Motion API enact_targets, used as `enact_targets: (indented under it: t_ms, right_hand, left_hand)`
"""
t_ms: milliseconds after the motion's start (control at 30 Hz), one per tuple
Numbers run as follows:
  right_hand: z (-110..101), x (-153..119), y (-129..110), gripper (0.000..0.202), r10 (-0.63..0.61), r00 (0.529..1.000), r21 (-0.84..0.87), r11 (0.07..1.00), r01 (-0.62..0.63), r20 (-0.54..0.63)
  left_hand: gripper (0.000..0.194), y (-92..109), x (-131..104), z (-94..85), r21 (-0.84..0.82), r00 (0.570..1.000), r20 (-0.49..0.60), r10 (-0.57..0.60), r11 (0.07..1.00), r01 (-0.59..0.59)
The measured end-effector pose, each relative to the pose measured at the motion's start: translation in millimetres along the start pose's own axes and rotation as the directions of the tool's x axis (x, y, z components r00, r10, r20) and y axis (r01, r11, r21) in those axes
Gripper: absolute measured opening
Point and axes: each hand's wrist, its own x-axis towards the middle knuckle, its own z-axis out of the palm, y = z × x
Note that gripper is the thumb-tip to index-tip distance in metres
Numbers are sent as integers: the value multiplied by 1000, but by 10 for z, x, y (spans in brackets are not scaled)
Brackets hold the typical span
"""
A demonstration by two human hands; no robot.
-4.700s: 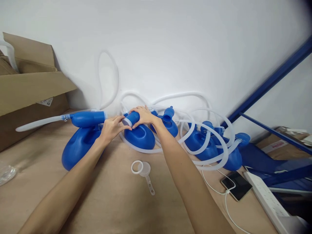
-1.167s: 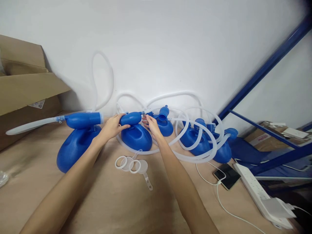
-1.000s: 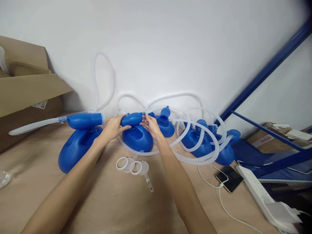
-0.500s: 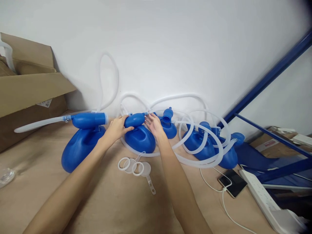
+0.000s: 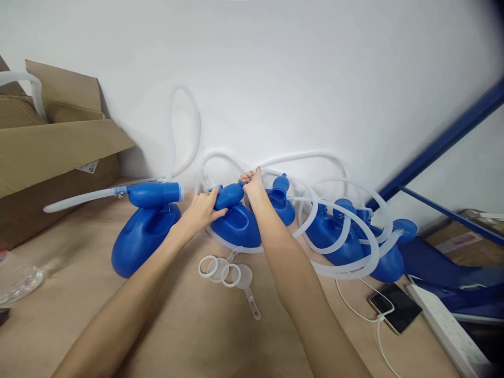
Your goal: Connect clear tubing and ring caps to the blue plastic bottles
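Observation:
In the middle of the table lies a blue plastic urinal bottle [image 5: 236,226] with a bulb-shaped neck piece [image 5: 230,196] on top. My left hand [image 5: 202,211] grips that neck piece at its left end, thumb in front. At the narrow right tip, my right hand [image 5: 254,181] is closed with the fingers pinched around the joint with the translucent hose [image 5: 226,155]; the fingers partly hide the joint. Another blue urinal bottle [image 5: 142,236] stands left of my left hand. Just right of my right hand is a smaller-looking blue bottle [image 5: 284,210] with an open-mouthed neck.
Translucent white rings and round caps with straps [image 5: 230,274] lie in front. More blue bottles [image 5: 334,239] sit at right under looped hoses. A phone [image 5: 396,307] with a white cable, a power strip [image 5: 444,325], a cardboard box [image 5: 59,152] and a blue metal frame [image 5: 441,142] surround them.
My right hand has turned and closed around the neck piece's tip, where its fingers were spread before. My left hand keeps its grip. The whole view has shifted slightly.

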Motion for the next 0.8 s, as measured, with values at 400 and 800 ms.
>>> enact_targets:
  t_ms: [400,800]
  right_hand:
    - [-42,33,52,60,-84,991,109,991,73,104]
    - [166,456,-94,29,-36,979,-155,988,5,-199]
  left_hand:
    - [54,16,46,121,-22,996,-35,-79,997,78]
    - [54,219,40,179,-50,990,-71,-125,991,121]
